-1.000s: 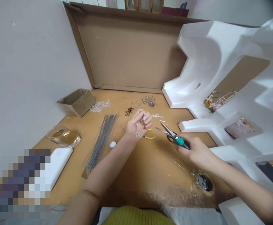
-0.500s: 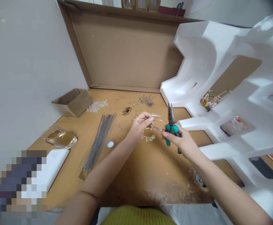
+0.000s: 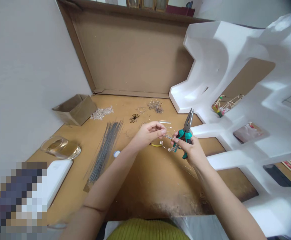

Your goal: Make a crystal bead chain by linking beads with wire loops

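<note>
A thin wire loop strung with clear beads [image 3: 169, 149] hangs between my two hands. My left hand [image 3: 151, 134] pinches it near the top, thumb against fingers. My right hand [image 3: 190, 148] is wrapped round needle-nose pliers [image 3: 186, 131] with teal handles, their jaws pointing up and away from the loop. A slim metal tip also shows between the fingers of both hands; its kind I cannot make out. Right fingertips are close to the beads, and whether they touch the wire is unclear. Below the loop, a yellow ring [image 3: 156, 145] is partly visible.
A bundle of grey wires [image 3: 105, 150] lies left, near a white-and-blue round piece [image 3: 116, 153]. Clear beads [image 3: 102, 112] lie beside a cardboard box [image 3: 75, 110]. Behind are black rings [image 3: 134, 118] and a wire pile [image 3: 155, 106]. A glass [image 3: 60, 147] stands left; white foam [image 3: 207, 73] borders the right.
My hands have come closer together. The beaded loop has shifted right and turned toward my right fingers. The pliers now lean to the right, where they stood nearly upright.
</note>
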The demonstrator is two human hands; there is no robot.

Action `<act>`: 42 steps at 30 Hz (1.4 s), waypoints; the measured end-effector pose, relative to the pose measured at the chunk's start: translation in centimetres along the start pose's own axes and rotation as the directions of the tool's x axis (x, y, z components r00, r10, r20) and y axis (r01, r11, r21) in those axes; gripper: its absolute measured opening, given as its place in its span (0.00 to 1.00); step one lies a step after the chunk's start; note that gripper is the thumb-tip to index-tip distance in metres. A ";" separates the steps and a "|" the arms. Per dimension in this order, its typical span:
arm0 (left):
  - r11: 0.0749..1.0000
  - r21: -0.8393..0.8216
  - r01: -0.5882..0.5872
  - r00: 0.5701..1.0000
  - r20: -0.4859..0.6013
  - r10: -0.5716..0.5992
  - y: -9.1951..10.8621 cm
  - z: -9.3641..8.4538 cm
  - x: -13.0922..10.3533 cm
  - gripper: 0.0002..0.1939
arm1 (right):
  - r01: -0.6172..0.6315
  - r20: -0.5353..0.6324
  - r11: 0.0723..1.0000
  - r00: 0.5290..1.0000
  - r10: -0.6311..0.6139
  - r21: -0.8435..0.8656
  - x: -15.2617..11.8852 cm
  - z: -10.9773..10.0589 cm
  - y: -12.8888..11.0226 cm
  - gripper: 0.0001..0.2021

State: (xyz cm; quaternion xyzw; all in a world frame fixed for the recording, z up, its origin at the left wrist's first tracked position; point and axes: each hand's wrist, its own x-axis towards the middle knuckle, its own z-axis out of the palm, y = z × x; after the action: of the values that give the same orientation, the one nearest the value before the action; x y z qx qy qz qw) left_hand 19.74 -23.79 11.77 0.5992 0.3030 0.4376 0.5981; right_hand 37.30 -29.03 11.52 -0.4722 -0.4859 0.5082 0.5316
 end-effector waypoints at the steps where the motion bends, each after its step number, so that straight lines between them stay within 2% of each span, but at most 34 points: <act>1: 1.000 0.010 0.008 1.000 0.007 -0.008 0.0 0.0 0.0 0.13 | 0.000 0.001 1.000 1.000 0.000 0.009 0.0 -0.1 0.1 0.14; 8: 0.998 0.061 -0.004 0.999 0.037 0.002 -0.1 0.0 -0.1 0.12 | 0.026 0.023 0.999 0.999 -0.027 0.030 0.1 -0.1 0.5 0.13; 15: 0.999 -0.052 -0.005 0.999 0.045 0.007 -0.2 0.3 0.0 0.12 | 0.076 0.016 0.997 0.997 -0.076 -0.009 -0.1 0.1 0.5 0.14; 20: 0.974 -0.205 0.096 0.992 0.104 -0.075 -0.2 0.4 0.0 0.13 | 0.120 0.018 0.992 0.993 -0.120 -0.043 -0.3 0.3 0.2 0.13; 26: 0.904 -0.334 0.267 0.958 0.191 -0.213 -0.8 0.1 0.3 0.13 | 0.159 0.001 0.983 0.987 -0.160 -0.096 -0.6 0.6 0.1 0.12; 31: 0.886 -0.351 0.303 0.942 0.253 -0.222 -1.5 0.0 0.6 0.12 | 0.185 -0.054 0.955 0.978 -0.202 -0.231 -0.8 0.7 0.2 0.12; 34: 0.930 -0.303 0.208 0.970 0.185 -0.157 -1.3 0.1 0.6 0.12 | 0.211 -0.079 0.934 0.967 -0.243 -0.289 -1.1 0.7 0.3 0.11; 37: 0.993 -0.115 -0.024 0.995 0.090 0.034 -0.5 -0.1 0.5 0.10 | 0.233 -0.109 0.916 0.953 -0.281 -0.326 -1.3 0.5 0.7 0.10; 39: 0.984 0.048 -0.173 0.980 0.110 0.167 0.0 -0.4 0.3 0.08 | 0.254 -0.125 0.908 0.943 -0.310 -0.334 -1.4 0.4 1.0 0.09; 42: 0.927 0.197 -0.321 0.935 0.225 0.276 0.5 -0.9 0.1 0.08 | 0.272 -0.141 0.905 0.933 -0.332 -0.327 -1.5 0.2 1.5 0.08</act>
State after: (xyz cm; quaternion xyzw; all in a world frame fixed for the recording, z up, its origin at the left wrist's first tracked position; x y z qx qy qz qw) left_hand 18.86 -23.36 12.20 0.7432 0.1972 0.4254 0.4773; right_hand 36.97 -30.43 10.03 -0.5136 -0.5712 0.2907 0.5704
